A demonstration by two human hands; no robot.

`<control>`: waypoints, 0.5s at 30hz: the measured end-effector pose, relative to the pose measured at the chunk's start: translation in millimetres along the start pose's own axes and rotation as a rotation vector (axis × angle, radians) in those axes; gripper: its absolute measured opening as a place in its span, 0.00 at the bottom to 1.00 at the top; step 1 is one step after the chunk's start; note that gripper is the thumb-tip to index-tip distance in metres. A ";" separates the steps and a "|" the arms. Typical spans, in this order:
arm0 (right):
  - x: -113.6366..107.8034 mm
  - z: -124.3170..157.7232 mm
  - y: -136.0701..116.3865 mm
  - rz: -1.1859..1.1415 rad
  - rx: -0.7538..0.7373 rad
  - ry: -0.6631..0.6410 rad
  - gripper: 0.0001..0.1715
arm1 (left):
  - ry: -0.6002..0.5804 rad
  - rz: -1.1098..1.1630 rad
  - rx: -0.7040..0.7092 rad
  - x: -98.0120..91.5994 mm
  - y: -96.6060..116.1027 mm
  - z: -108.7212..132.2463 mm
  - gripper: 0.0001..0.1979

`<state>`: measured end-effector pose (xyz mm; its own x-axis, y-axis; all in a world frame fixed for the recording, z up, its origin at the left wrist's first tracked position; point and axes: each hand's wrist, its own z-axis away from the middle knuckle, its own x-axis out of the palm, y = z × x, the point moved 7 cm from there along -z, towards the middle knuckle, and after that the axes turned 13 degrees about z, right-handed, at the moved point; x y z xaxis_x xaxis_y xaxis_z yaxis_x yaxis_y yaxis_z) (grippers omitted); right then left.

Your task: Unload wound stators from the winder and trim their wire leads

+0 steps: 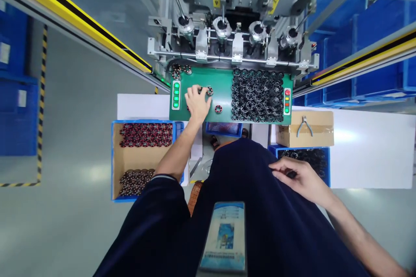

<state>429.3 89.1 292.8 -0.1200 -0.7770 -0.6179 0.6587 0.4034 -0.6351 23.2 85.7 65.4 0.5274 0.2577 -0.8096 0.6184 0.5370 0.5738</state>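
Note:
My left hand is over the left half of the green work plate, fingers curled down onto small ring-shaped motor stators. One stator shows at its fingertips; another is partly hidden under the fingers. A red-and-dark stator lies apart, right of the hand. Several more stators are bunched at the plate's back left corner. Black ring-shaped parts cover the right half in dense rows. By my right thigh, my right hand is closed, thumb against fingers; something dark shows between them, its kind unclear.
Behind the plate stands a machine with several clamped heads. Green buttons and a red-topped button panel flank the plate. A blue-rimmed box of stators is at left. Pliers lie on a carton, near a blue bin.

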 end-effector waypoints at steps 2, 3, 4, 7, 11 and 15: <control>2.5 -2.5 -6.8 0.020 -0.021 -0.014 0.14 | -0.056 -0.075 0.021 2.5 1.8 -18.0 0.21; 3.6 -3.4 -10.2 0.027 -0.030 -0.024 0.14 | -0.076 -0.097 0.027 4.3 2.7 -24.5 0.20; 4.2 -3.9 -13.1 0.032 -0.035 -0.031 0.13 | -0.091 -0.101 0.035 5.9 4.0 -28.9 0.18; 3.1 -3.0 -17.4 0.029 -0.037 -0.042 0.14 | -0.107 -0.048 0.061 5.5 10.1 -28.7 0.13; -7.7 -4.8 -18.5 0.013 -0.056 0.003 0.13 | -0.027 0.240 0.128 -23.4 35.3 5.6 0.05; -37.3 -25.1 -20.9 -0.179 0.032 0.250 0.15 | -0.091 0.811 0.370 -88.7 102.1 68.5 0.22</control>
<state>401.4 121.7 317.5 -0.4130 -0.6898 -0.5947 0.6334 0.2517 -0.7318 79.4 62.6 204.3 0.9184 0.3721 -0.1343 0.1757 -0.0796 0.9812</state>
